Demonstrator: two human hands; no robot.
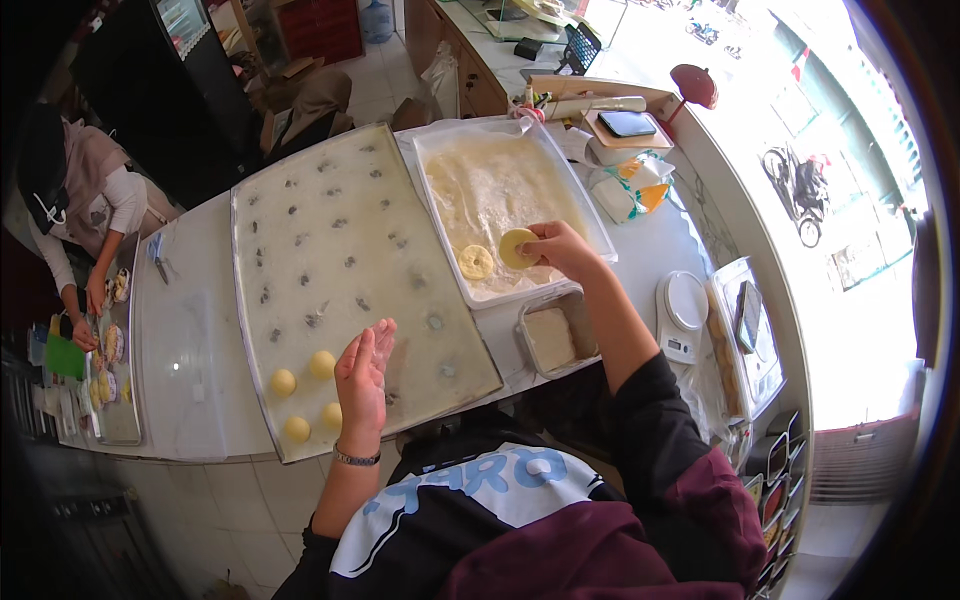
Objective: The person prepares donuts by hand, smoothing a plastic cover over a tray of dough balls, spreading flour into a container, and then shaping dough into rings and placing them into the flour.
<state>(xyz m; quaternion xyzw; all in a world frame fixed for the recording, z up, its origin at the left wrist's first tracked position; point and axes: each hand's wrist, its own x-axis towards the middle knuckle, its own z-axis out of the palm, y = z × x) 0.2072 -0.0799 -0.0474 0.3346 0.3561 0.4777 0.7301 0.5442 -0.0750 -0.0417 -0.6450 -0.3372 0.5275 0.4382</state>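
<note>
My right hand [561, 247] pinches a flat, round disc of pale yellow dough [515, 250] above a white plastic tray [480, 298]. In that tray, near its front left corner, lies a dough ring [475, 262] with a small hole in its middle, on a floured plastic sheet [495, 184]. My left hand [367, 371] is raised with its fingers extended and holds nothing. It is over the front of a large greased metal baking tray [405, 315]. Several dough balls, such as this dough ball [283, 382], sit beside it at the tray's front left; my hand partly hides some.
A container of flour [551, 339] stands by the front of the plastic tray. To the right are a kitchen scale [682, 307] and a lidded box [742, 352] with a phone on top. Scissors [157, 259] lie left. At far left a person [97, 180] handles food on another tray.
</note>
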